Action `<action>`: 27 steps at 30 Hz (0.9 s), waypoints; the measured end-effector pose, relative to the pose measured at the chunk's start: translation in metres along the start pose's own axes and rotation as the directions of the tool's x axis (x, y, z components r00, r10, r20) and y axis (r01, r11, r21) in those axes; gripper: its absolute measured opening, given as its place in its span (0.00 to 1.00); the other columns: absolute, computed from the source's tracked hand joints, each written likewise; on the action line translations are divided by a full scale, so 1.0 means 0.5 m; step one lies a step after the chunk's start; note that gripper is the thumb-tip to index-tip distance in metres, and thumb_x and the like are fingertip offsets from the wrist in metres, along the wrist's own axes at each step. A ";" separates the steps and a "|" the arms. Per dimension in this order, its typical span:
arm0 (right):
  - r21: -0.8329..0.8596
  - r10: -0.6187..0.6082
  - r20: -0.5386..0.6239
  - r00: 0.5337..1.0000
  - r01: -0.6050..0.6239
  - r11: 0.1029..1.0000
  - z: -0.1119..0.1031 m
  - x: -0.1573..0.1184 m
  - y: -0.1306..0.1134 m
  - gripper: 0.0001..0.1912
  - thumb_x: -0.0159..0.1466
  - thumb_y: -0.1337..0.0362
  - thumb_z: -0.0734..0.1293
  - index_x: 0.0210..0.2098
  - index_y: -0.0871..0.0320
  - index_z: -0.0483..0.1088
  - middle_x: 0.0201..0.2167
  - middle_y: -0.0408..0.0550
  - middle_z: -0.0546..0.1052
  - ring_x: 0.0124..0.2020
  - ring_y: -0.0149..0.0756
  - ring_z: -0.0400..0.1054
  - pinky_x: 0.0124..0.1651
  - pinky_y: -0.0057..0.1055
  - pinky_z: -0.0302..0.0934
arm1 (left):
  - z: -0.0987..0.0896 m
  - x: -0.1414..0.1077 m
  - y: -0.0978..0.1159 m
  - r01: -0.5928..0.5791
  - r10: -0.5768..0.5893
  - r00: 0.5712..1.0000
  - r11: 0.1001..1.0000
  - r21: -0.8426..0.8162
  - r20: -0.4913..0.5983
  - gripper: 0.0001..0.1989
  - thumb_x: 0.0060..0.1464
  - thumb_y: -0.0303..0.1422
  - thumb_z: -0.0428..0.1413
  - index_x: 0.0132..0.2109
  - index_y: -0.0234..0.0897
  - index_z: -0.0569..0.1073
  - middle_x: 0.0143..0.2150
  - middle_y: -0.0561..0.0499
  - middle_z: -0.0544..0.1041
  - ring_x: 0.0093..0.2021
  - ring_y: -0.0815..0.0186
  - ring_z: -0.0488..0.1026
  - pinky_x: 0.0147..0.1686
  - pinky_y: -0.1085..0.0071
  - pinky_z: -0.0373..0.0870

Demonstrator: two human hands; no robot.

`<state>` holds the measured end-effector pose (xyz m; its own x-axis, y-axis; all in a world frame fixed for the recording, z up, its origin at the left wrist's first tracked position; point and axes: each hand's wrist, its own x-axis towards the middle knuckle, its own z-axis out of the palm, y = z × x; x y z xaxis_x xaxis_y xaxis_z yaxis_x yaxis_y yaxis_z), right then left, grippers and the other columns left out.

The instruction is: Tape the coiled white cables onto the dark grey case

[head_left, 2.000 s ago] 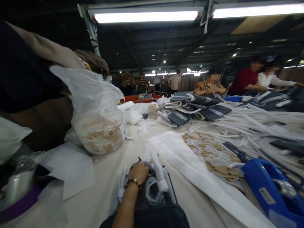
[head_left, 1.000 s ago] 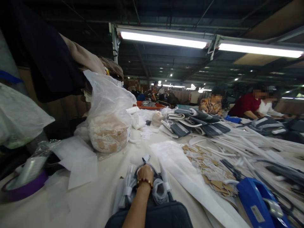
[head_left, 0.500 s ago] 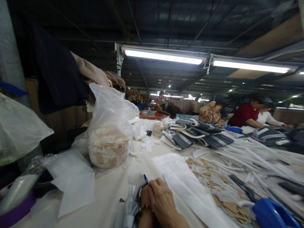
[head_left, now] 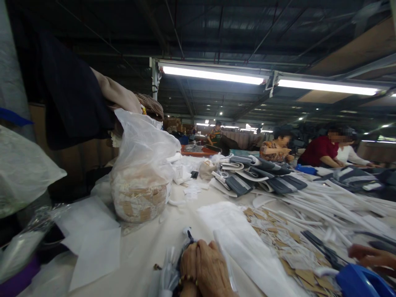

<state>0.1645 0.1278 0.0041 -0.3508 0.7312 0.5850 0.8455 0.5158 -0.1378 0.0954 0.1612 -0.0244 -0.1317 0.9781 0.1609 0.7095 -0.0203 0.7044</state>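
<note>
At the bottom middle of the head view, my left hand, with a beaded bracelet at its wrist, is closed. My right hand presses against it from the right, fingers curled. What lies between them is hidden. A dark strap-like piece with a whitish tip sticks out just beyond the fingers. Clear, tube-like plastic pieces stand to the left of my left hand. Along the right hand's outer side runs a clear plastic edge. A white padded sheet lies to the right.
A knotted plastic bag stands left, near white sheets. Tan tags, white strips and folded grey pieces cover the right side. Another person's hand is near a blue plastic object. Several people work behind.
My hands are drawn closer side by side, with my right fingers more curled. Another person's hand has come in at the right edge, over the blue plastic object.
</note>
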 end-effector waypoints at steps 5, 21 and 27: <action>0.006 0.091 -0.113 0.989 -0.091 0.996 0.019 -0.019 0.012 0.15 0.61 0.76 0.52 0.26 0.55 0.63 0.21 0.44 0.70 0.24 0.36 0.64 0.30 0.32 0.54 | -0.012 -0.021 0.013 0.054 -0.055 0.998 0.998 0.024 0.030 0.10 0.54 0.27 0.53 0.26 0.38 0.74 0.28 0.45 0.78 0.32 0.57 0.77 0.29 0.68 0.66; 0.519 0.179 0.364 0.914 -0.359 0.776 -0.028 0.002 0.030 0.12 0.52 0.72 0.63 0.34 0.55 0.74 0.32 0.45 0.77 0.34 0.36 0.66 0.37 0.28 0.56 | -0.069 -0.063 0.051 0.019 -0.283 0.797 0.895 -0.446 -0.534 0.14 0.45 0.47 0.52 0.24 0.41 0.63 0.19 0.52 0.70 0.21 0.63 0.69 0.23 0.69 0.65; 0.592 0.234 0.385 0.892 -0.434 0.679 -0.007 0.058 0.053 0.12 0.57 0.64 0.61 0.21 0.58 0.72 0.19 0.41 0.70 0.26 0.32 0.61 0.31 0.27 0.51 | -0.073 -0.054 0.028 -0.137 -0.510 0.677 0.621 -0.772 -0.530 0.14 0.48 0.44 0.52 0.32 0.38 0.68 0.26 0.53 0.70 0.27 0.66 0.67 0.26 0.71 0.65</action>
<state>0.1782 0.1612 0.0201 -0.2700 0.9455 0.1818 0.4885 0.2972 -0.8204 0.0837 0.1271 0.0067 -0.8184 0.5629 0.1161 -0.0761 -0.3063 0.9489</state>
